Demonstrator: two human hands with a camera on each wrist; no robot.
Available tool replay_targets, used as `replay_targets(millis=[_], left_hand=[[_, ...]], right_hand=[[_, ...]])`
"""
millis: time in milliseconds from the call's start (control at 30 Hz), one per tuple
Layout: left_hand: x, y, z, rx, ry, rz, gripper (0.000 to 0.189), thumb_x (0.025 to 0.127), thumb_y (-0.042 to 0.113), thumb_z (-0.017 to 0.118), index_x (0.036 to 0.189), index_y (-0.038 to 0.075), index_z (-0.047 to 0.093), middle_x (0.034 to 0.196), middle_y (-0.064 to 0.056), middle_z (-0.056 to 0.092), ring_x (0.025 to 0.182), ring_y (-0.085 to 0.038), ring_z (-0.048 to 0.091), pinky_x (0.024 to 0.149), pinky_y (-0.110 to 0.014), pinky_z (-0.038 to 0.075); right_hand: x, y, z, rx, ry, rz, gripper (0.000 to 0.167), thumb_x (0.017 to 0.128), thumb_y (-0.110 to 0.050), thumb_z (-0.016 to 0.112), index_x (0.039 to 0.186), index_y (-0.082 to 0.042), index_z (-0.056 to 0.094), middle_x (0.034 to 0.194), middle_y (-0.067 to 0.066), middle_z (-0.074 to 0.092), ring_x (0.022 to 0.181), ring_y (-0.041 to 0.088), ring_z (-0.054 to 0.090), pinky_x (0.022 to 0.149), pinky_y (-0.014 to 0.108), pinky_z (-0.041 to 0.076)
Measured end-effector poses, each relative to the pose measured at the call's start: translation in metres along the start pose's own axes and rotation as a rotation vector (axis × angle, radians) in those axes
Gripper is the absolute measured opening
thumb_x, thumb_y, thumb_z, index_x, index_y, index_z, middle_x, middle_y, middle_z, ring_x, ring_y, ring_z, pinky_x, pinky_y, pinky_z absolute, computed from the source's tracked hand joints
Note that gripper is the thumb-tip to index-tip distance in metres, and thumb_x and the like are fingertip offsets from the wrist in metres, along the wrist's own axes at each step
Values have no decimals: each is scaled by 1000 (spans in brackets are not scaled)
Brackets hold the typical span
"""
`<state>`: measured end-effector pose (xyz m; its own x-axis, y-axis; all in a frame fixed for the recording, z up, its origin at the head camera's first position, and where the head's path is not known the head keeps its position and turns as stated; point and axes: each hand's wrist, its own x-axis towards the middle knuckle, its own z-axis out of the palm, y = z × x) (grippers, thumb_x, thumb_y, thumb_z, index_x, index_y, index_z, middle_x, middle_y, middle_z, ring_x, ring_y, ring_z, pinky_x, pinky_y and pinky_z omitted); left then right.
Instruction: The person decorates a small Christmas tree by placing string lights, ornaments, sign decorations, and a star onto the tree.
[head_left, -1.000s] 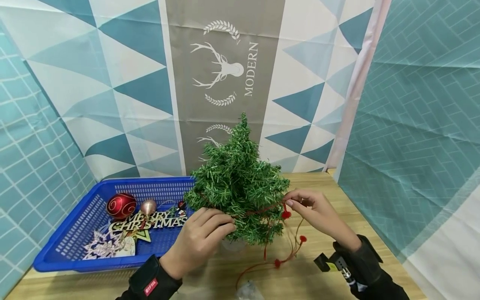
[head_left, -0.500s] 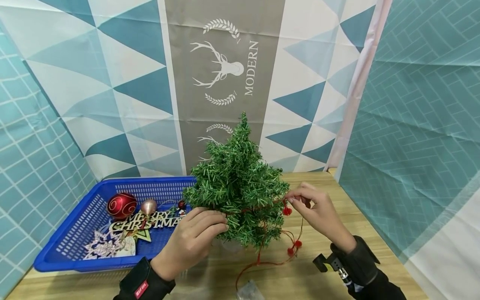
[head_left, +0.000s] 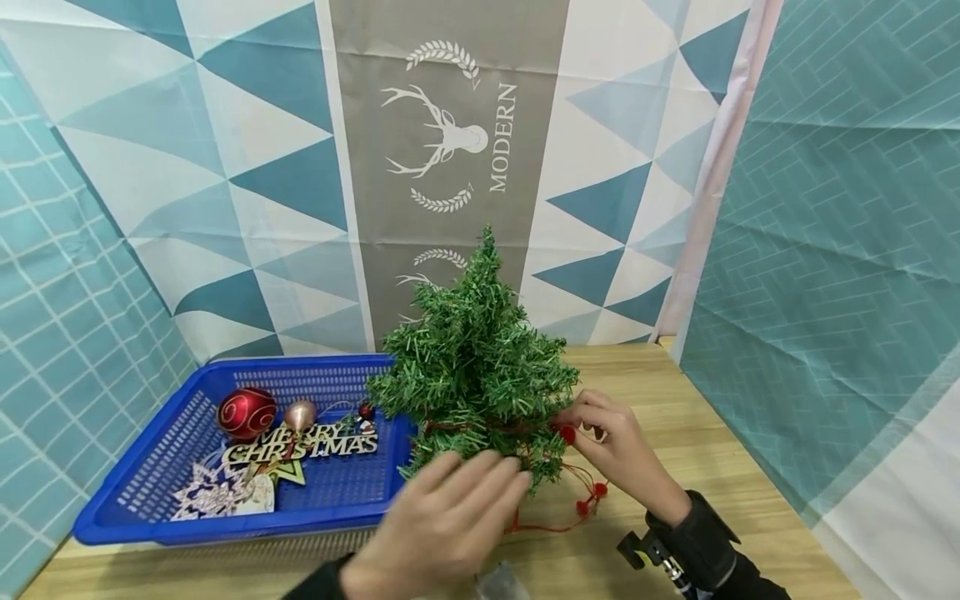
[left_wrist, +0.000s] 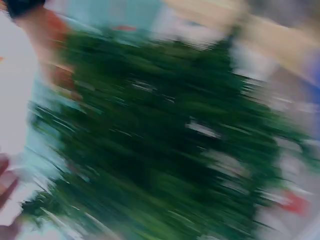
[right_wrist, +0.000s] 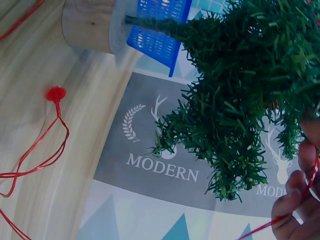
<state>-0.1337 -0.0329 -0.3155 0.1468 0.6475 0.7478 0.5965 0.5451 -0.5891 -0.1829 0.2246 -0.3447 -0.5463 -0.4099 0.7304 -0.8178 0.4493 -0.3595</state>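
A small green Christmas tree (head_left: 472,358) stands mid-table; its round wooden base (right_wrist: 90,25) shows in the right wrist view. A red garland cord with pompoms (head_left: 600,490) runs across the tree's lower branches and trails onto the table at right. My right hand (head_left: 618,450) pinches the cord beside the tree's right side, a red pompom (head_left: 567,435) at its fingertips. In front of the lower branches, my left hand (head_left: 446,525) is blurred, its fingers extended and holding nothing visible. Blurred branches (left_wrist: 160,130) fill most of the left wrist view.
At left, a blue plastic basket (head_left: 225,532) holds a red bauble (head_left: 246,413), a pink bauble (head_left: 301,415), a Merry Christmas sign (head_left: 300,452) and a snowflake (head_left: 212,492). A clear plastic bag (head_left: 502,583) lies at the front edge. Patterned curtains (head_left: 450,75) hang behind.
My left hand has left the tree's left side and swung right across its front. The right hand has moved slightly lower and inward with the cord, which now sits lower on the branches.
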Motion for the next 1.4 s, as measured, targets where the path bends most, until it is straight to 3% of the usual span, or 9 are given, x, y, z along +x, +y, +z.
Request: replay_targets(millis=[133,200,300,500,667,800,967,1167,1400], left_hand=[[34,31,11,105,-372,-112,42,99,7,28,119,9,66,116,-6,65,106,-20,60,89,-32,46],[43,40,20,190,-488,-160,41,96,6,31,116,9,66,110,-5,66,101,-19,60,90,-32,44],[45,47,31,272,-549,-226,33,93,9,37,101,9,69,93,-3,65,83,-17,58,81,-32,44],[29,40,36,186,-493,-215,20,85,10,52,78,16,69,80,2,61,75,-16,56,77,-34,44],[6,22,29,30,-376,-128,31,91,9,44,87,16,73,88,1,66,83,-17,60,82,-37,46],[-11,7,24,-45,-247,-65,40,98,9,35,94,14,74,91,1,68,83,-17,61,80,-38,48],[-27,-10,18,-177,-150,-92,41,100,9,34,94,16,75,91,3,69,83,-15,62,79,-39,46],[-43,-23,11,-419,-171,-178,43,105,13,29,101,18,72,98,5,67,94,-15,59,95,-35,39],[-53,-33,5,-604,-210,-211,42,105,16,29,105,16,70,105,4,66,104,-15,56,108,-33,29]], right_hand=[[2,0,-4,-3,11,-1,31,78,15,68,91,-13,73,85,-5,60,68,6,47,51,22,39],[1,-1,-5,17,-1,9,30,79,14,68,92,-12,73,85,-5,60,67,5,47,51,21,39],[-2,-2,-6,80,-40,19,29,82,15,64,97,-8,72,85,-4,58,65,6,47,52,21,40],[-10,-2,-15,171,-181,104,25,88,10,60,108,-1,69,86,-3,63,66,8,53,56,23,46],[-18,0,-25,203,-335,243,15,95,-7,58,93,-17,70,80,-8,64,68,8,58,61,28,49],[-25,4,-29,266,-431,276,19,98,-13,55,83,-21,63,71,-7,56,65,7,53,60,30,46],[-34,5,-36,323,-500,274,18,99,-10,52,88,-20,63,70,-6,53,63,3,47,56,27,44],[-28,-7,-49,342,-460,194,21,95,-1,56,101,-15,70,79,-7,63,58,2,50,49,23,46],[-1,-23,-51,258,-217,-43,32,80,13,67,99,-13,72,76,-4,61,54,3,41,46,16,36]])
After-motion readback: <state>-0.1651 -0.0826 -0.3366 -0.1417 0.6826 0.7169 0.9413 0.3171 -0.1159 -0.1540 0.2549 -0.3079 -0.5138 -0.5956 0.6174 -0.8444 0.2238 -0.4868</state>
